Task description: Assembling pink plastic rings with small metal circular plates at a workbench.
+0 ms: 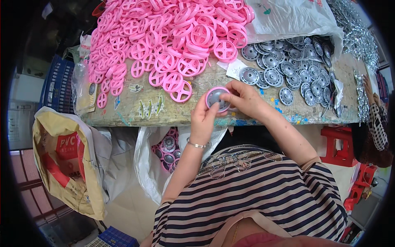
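Note:
Between my two hands, just past the table's front edge, is a pink toy wheel with a grey hubcap seated in its face. My left hand grips the wheel's rim from the left, thumb on the hubcap. From the right, my right hand holds the same wheel, its thumb pressed on the cap's face. Beyond them lies a big heap of pink four-spoked wheels, a few of them close to my left hand. Loose grey hubcaps are spread to the right of my right hand.
Below the table edge, a white sack holds pink wheels fitted with grey caps. An open brown paper bag stands left. A white plastic bag and silver tinsel lie far right. Red stools and another person's arm are at right.

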A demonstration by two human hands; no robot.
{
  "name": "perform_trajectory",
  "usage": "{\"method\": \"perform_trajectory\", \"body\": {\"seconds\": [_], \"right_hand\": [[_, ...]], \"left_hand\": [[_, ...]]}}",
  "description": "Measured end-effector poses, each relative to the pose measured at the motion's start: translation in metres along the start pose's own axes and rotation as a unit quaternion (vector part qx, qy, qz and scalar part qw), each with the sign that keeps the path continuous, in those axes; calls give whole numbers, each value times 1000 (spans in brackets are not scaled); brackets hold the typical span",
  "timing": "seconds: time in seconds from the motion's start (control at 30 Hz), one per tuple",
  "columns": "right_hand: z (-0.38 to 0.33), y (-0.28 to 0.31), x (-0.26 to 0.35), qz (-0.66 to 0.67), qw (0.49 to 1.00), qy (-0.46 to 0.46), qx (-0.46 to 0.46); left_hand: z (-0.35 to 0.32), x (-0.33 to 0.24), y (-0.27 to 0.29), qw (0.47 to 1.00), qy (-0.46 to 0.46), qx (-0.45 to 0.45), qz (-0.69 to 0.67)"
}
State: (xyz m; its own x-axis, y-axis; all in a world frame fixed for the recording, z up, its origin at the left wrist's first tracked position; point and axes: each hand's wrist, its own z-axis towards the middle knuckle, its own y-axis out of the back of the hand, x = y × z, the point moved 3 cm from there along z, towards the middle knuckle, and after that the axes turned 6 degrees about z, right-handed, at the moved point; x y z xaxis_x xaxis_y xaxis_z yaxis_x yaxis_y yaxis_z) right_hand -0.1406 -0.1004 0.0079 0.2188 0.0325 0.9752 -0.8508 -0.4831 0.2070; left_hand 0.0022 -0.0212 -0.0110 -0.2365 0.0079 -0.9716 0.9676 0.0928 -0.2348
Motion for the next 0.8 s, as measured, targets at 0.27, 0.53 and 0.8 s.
{"method": "perform_trajectory", "body": {"seconds": [0.27, 0.53, 0.8], "right_hand": [[67, 42, 8, -352, 869, 287, -198], [87, 46, 15, -398, 892, 175, -122], [-1, 4, 48, -235, 932, 275, -25]], "left_hand": [[-99, -3, 122, 896, -51, -293, 330], [-124, -2, 147, 845, 34, -299, 442], [-12, -16, -3, 997, -26, -62, -45]]}}
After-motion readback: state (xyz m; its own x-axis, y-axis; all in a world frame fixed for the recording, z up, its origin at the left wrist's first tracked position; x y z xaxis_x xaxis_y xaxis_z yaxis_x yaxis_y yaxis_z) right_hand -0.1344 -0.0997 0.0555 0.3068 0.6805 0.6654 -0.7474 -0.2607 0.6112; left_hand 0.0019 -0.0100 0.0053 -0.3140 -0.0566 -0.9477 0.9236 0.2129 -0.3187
